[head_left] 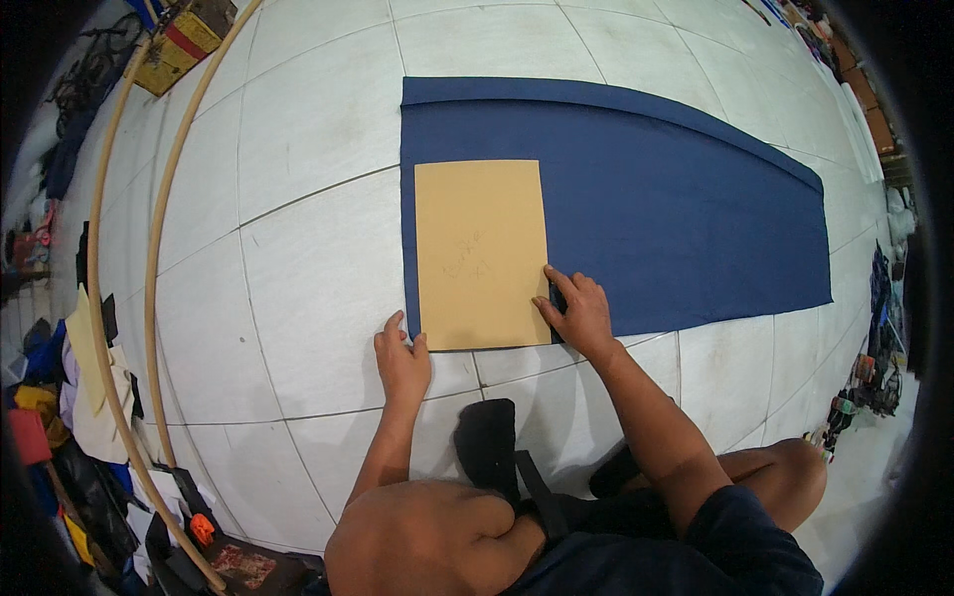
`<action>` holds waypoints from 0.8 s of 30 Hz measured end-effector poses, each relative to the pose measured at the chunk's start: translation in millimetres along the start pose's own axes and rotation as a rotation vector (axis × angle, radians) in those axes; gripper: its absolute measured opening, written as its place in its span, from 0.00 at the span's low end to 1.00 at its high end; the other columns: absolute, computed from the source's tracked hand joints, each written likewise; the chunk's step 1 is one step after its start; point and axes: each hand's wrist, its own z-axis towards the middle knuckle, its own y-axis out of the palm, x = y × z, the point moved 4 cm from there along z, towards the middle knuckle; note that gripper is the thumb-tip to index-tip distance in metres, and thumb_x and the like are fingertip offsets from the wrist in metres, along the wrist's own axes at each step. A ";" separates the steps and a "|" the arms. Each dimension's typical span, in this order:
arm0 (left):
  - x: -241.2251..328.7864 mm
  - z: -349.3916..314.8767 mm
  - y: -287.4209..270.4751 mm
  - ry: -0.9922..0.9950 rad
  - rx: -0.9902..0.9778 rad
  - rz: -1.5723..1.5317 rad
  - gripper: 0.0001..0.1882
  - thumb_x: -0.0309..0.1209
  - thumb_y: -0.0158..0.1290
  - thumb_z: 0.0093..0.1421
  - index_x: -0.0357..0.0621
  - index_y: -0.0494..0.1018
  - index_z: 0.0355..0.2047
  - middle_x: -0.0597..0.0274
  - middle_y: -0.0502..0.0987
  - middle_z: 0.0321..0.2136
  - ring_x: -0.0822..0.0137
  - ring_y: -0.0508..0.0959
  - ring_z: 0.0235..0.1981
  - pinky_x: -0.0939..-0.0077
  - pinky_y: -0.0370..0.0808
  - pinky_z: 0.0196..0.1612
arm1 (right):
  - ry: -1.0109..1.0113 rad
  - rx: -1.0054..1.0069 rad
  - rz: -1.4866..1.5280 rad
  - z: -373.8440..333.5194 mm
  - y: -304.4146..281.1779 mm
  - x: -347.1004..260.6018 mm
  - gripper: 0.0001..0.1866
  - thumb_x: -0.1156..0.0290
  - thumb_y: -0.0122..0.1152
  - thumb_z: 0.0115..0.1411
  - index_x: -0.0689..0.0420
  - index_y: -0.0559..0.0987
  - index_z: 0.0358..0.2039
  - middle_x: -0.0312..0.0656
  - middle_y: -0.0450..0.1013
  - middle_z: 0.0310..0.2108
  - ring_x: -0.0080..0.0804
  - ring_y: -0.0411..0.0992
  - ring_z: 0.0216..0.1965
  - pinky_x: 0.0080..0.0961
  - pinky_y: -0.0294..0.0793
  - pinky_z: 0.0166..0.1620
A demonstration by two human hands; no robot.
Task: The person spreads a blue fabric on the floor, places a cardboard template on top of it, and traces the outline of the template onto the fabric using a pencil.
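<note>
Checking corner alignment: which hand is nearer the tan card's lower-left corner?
Left. The left hand is right at the lower-left corner of the tan card; the right hand is farther off, at its right edge.

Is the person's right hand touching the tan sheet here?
Touching. In the head view, the right hand has its thumb tip resting on the tan sheet, just inside its right edge.

Top [646, 566] dark navy, near black, plain. Right sleeve [733, 521] short, loose. Narrow black strap [540, 492] at the front; can't tell from here what it fastens. Left hand [402, 366], right hand [584, 316], forearms [656, 402] bare.
</note>
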 end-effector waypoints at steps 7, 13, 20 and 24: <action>-26.7 -16.4 1.8 -0.281 -0.238 -0.286 0.14 0.32 0.63 0.63 0.35 0.79 0.45 0.64 0.78 0.23 0.73 0.74 0.24 0.74 0.72 0.31 | 0.018 -0.030 0.049 -5.0 -9.1 6.6 0.28 0.54 0.68 0.61 0.50 0.77 0.60 0.45 0.74 0.38 0.45 0.74 0.40 0.42 0.70 0.45; -34.7 -30.0 -7.3 -0.218 -0.330 -0.213 0.11 0.31 0.60 0.66 0.32 0.79 0.38 0.68 0.75 0.21 0.75 0.73 0.23 0.77 0.71 0.29 | 0.113 0.002 0.049 -5.5 -10.0 32.2 0.25 0.57 0.66 0.63 0.47 0.78 0.60 0.44 0.74 0.37 0.42 0.74 0.41 0.41 0.70 0.46; -49.4 -28.9 -5.2 -0.355 -0.407 -0.436 0.12 0.29 0.58 0.66 0.31 0.80 0.45 0.67 0.78 0.27 0.77 0.74 0.27 0.80 0.72 0.33 | 0.137 0.012 0.062 -8.4 -13.8 34.0 0.24 0.60 0.66 0.64 0.48 0.79 0.60 0.44 0.74 0.37 0.42 0.74 0.40 0.41 0.70 0.48; -59.0 -26.8 -1.3 -0.297 -0.457 -0.466 0.13 0.24 0.57 0.64 0.31 0.78 0.48 0.66 0.80 0.31 0.77 0.75 0.29 0.82 0.73 0.38 | 0.151 -0.008 0.073 -6.9 -14.1 37.9 0.25 0.59 0.67 0.63 0.49 0.79 0.59 0.44 0.73 0.37 0.42 0.73 0.41 0.41 0.71 0.47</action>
